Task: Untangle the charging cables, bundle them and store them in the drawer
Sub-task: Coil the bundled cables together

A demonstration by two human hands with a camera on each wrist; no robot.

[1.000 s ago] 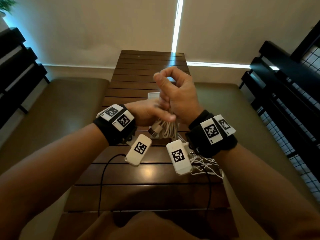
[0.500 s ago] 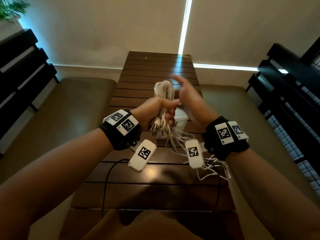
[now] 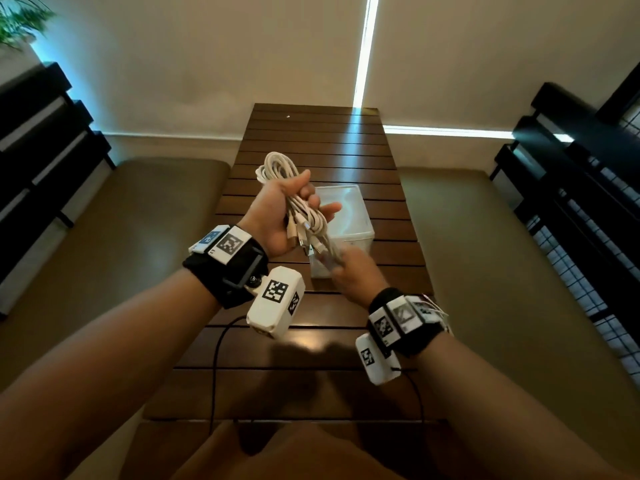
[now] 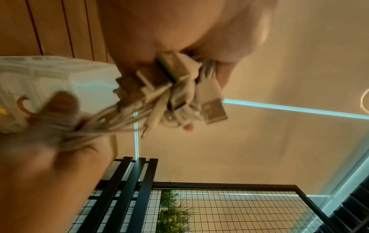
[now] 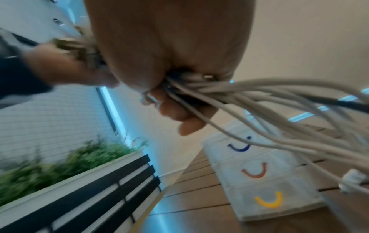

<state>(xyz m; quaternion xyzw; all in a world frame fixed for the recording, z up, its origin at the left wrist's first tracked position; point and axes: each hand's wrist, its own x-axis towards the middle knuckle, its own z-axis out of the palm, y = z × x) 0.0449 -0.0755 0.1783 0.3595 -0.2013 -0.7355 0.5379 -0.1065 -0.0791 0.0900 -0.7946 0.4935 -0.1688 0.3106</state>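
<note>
The left hand (image 3: 277,216) was raised over the slatted wooden desk (image 3: 311,140), its thumb and fingers curled round a bunch of white charging cables (image 3: 298,209). The looped end of the cables stood up above the fist, and the plug ends hung down below the palm toward the right hand (image 3: 349,275). In the left wrist view several plugs (image 4: 179,88) fanned out just under the palm, one flat metal plug the clearest of them. The right hand sat lower and nearer the body, its fingers closed round the loose trailing ends of the same cables; it was blurred in the head view. In the right wrist view the white strands (image 5: 259,100) ran out of its closed fist toward the right, with one dark cord among them. Behind both hands a small white drawer box (image 3: 349,216) stood on the desk, farther from the person than the cables. The right wrist view showed its front as three stacked drawers (image 5: 259,171) with curved handles, blue, orange and yellow, all pushed in. Olive cushioned seats (image 3: 104,237) flanked the desk on either side.
</note>
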